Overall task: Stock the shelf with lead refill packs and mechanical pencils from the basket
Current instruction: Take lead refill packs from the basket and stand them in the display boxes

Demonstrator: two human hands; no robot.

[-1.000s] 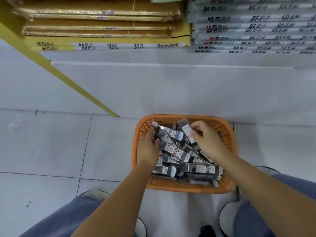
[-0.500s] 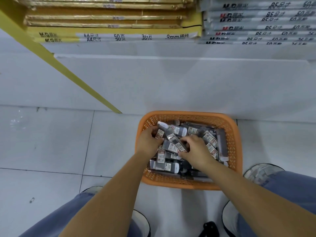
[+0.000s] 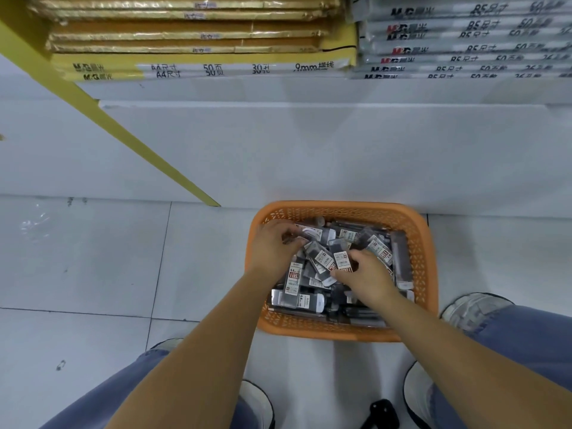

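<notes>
Pale tiled floor (image 3: 77, 258); white shelf (image 3: 309, 144) behind, yellow post (image 3: 123, 128) slanting across it; yellow packs (image 3: 201, 69) and grey packs (image 3: 464, 41) stacked above.

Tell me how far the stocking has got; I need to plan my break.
Done: nothing visible; the shelf in view holds only notebook stacks. In hand: the left hand and right hand both grip packs inside the orange basket, none lifted out yet. Left: the basket is heaped with packs, so nearly all the job.

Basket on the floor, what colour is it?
The basket is orange; the head view shows it best.
</notes>
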